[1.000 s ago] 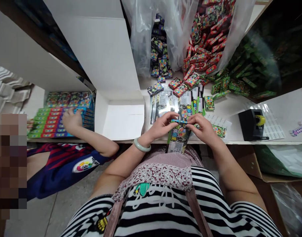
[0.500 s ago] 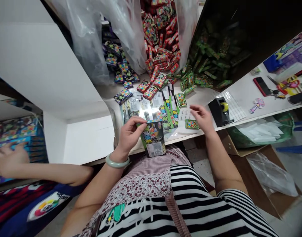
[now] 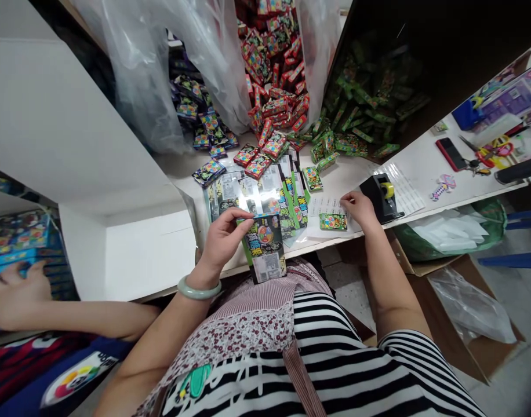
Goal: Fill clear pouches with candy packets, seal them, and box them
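My left hand (image 3: 222, 240) grips the top edge of a black and green printed packet (image 3: 264, 248), held upright at the table's near edge above my lap. My right hand (image 3: 357, 208) rests on the white sticker sheet (image 3: 326, 205) beside the black tape dispenser (image 3: 378, 196), its fingers curled and pinching at the sheet. A small green box (image 3: 333, 221) lies just left of that hand. More flat packets (image 3: 257, 197) are spread on the table behind the held one.
Clear bags spill blue-purple boxes (image 3: 204, 124) and red boxes (image 3: 276, 98); green boxes (image 3: 356, 124) heap at the right. A white carton (image 3: 95, 156) stands left. Another person's hand (image 3: 13, 292) reaches to stacked boxes far left. A phone and scissors lie far right.
My right hand let go of the packet and moved right to the sticker sheet by the tape dispenser. My left hand kept the packet. The view swung to the right.
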Demonstrator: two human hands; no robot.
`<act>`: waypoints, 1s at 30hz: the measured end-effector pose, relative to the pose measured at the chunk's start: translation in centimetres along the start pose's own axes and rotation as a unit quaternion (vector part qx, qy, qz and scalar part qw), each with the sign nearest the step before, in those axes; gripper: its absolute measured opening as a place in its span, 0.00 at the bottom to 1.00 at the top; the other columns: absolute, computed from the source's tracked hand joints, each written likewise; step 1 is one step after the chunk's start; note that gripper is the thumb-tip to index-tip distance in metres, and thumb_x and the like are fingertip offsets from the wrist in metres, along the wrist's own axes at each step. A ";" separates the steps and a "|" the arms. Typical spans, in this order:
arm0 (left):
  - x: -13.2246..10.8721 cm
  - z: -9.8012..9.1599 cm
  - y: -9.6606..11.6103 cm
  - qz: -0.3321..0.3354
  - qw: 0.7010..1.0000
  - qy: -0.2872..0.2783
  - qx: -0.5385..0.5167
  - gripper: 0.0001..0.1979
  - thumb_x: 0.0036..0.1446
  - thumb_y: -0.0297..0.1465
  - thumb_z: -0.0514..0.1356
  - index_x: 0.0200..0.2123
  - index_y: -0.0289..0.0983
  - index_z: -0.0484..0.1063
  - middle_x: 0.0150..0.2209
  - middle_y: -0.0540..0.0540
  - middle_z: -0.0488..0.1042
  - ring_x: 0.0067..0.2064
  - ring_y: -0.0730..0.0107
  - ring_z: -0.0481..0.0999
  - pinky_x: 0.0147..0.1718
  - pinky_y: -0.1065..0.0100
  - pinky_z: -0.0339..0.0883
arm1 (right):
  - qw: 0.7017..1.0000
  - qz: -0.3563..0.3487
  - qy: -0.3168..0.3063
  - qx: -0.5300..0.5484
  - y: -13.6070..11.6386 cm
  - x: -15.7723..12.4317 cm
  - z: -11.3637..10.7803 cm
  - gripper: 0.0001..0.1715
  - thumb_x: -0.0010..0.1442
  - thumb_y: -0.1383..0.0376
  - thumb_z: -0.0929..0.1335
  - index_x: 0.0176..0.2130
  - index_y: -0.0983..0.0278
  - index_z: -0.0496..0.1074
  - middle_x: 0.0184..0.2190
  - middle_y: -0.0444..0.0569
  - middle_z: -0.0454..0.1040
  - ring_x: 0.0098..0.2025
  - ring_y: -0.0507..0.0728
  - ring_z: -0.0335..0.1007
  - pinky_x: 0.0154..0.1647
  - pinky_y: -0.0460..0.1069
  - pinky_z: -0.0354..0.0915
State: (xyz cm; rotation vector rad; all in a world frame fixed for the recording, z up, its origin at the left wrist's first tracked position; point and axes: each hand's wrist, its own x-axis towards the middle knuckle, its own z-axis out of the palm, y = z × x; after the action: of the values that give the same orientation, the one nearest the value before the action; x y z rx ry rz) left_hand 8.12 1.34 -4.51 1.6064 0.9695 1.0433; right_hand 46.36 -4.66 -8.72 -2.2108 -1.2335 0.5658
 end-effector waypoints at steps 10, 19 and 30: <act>-0.3 0.3 -0.6 -0.008 1.000 -0.008 -0.005 0.07 0.56 0.36 0.65 0.35 0.39 0.76 0.34 0.48 0.76 0.37 0.69 0.73 0.37 0.67 0.66 | 0.979 -0.016 -0.059 0.195 -3.4 -3.0 -2.6 0.19 0.49 0.50 0.73 0.30 0.61 0.70 0.26 0.43 0.72 0.29 0.54 0.68 0.34 0.51 0.68; -0.3 0.8 -0.1 0.001 0.999 -0.045 -0.005 0.07 0.60 0.35 0.62 0.36 0.38 0.73 0.35 0.48 0.75 0.38 0.71 0.73 0.40 0.67 0.66 | 0.905 -0.235 -0.264 0.236 -18.4 -6.9 1.7 0.12 0.57 0.55 0.72 0.31 0.60 0.71 0.29 0.44 0.75 0.33 0.53 0.68 0.38 0.51 0.66; 0.1 0.9 0.2 0.028 0.998 -0.054 -0.018 0.11 0.63 0.40 0.60 0.34 0.39 0.70 0.33 0.49 0.73 0.36 0.70 0.71 0.38 0.67 0.65 | 0.915 -0.232 -0.296 0.146 -19.6 -5.1 4.4 0.08 0.56 0.60 0.71 0.31 0.61 0.70 0.29 0.44 0.75 0.30 0.53 0.67 0.34 0.50 0.63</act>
State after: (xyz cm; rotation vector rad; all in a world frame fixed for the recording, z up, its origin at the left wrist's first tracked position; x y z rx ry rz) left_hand 9.03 1.10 -4.42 1.6516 0.8334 0.9946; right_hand 28.74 0.59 0.90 -1.4561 -1.7663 1.1768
